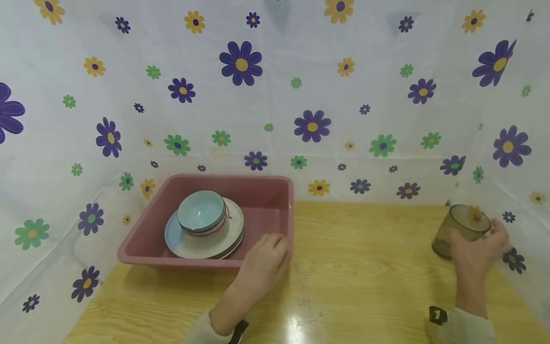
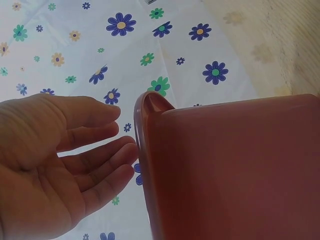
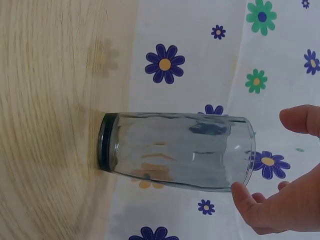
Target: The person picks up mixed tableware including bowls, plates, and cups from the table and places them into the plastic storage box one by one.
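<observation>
A tall, tinted clear drinking glass (image 1: 444, 236) stands upright on the table at the right, its thick dark base (image 3: 105, 142) on the wood. My right hand (image 1: 479, 248) is spread around its rim; in the right wrist view one fingertip meets the rim while the thumb stays apart. Over the front right part of a pink plastic basin (image 1: 232, 179) is my left hand (image 1: 263, 260). The left wrist view shows its fingers (image 2: 107, 187) loosely bent beside the basin's edge, holding nothing. Inside the basin, a light blue bowl (image 1: 200, 210) tops stacked bowls on several plates (image 1: 234, 217).
The wooden table (image 1: 356, 258) extends between the basin and the glass. A white sheet with printed flowers (image 1: 275, 100) hangs behind and along both sides, close to the glass on the right.
</observation>
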### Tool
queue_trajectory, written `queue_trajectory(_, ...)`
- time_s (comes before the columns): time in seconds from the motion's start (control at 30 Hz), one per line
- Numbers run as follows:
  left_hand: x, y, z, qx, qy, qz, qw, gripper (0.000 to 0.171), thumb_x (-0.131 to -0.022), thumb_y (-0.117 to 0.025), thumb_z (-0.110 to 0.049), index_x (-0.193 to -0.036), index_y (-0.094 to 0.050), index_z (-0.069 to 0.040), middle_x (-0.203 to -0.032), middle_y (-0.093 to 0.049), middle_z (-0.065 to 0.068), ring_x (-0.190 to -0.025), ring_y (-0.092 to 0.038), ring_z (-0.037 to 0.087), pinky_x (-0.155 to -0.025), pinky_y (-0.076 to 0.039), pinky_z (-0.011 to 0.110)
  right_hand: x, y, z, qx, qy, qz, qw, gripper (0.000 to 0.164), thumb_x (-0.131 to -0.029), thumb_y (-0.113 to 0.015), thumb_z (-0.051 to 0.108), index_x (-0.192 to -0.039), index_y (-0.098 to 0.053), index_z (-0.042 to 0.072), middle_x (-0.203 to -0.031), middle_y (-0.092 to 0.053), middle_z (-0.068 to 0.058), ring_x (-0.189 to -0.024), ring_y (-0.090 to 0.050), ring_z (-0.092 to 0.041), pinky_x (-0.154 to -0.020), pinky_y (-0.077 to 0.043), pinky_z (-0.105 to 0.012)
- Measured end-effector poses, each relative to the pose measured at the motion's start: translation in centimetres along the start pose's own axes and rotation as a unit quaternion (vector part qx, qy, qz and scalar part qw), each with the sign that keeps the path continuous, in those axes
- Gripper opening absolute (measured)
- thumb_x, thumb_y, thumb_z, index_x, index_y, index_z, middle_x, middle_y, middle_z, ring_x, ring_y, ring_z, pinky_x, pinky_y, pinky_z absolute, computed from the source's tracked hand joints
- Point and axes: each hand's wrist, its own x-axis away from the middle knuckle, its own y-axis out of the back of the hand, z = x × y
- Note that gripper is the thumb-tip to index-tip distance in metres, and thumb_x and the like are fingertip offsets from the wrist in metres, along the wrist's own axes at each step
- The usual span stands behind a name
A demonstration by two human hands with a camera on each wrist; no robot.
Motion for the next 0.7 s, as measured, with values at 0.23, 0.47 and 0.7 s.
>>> queue_trajectory(0.23, 0.0, 0.0, 0.0, 0.001, 0.002, 0.007, 1.0, 0.013, -0.084, -0.076, -0.002, -0.095, -0.069, -0.002, -0.093, -0.068, 0.009, -0.084, -0.064, 0.024, -0.073, -0.057, 0.03, -1.0, 0.7, -0.7, 0.027, -0.024, 0.048, 0.998, 0.099, -0.086, -0.068, 0.021, -0.159, 0.0, 0.026, -0.162, 0.0, -0.01, -0.15, -0.004, -0.024, -0.122, -0.009, -0.038)
queue_trajectory(0.47, 0.0, 0.0, 0.0, -0.001, 0.003, 0.004, 1.0, 0.012, -0.085, -0.075, -0.003, -0.094, -0.069, -0.003, -0.093, -0.067, 0.009, -0.084, -0.063, 0.025, -0.071, -0.056, 0.031, -2.3, 0.8, -1.1, 0.049, -0.038, 0.091, 0.994, 0.113, -0.087, -0.073, 0.031, -0.157, 0.016, 0.028, -0.166, 0.011, -0.006, -0.152, 0.006, -0.027, -0.122, -0.004, -0.045)
queue_trajectory(0.7, 0.1, -0.4, 0.2, -0.007, 0.002, 0.02, 0.9998, 0.019, -0.08, -0.079, -0.002, -0.096, -0.068, -0.002, -0.093, -0.067, 0.009, -0.084, -0.064, 0.024, -0.071, -0.057, 0.032, -3.0, 1.0, -1.8, 0.03, -0.058, 0.101, 0.993, 0.114, -0.088, -0.072, 0.031, -0.156, 0.018, 0.029, -0.165, 0.017, -0.001, -0.151, 0.012, -0.02, -0.122, 0.0, -0.04)
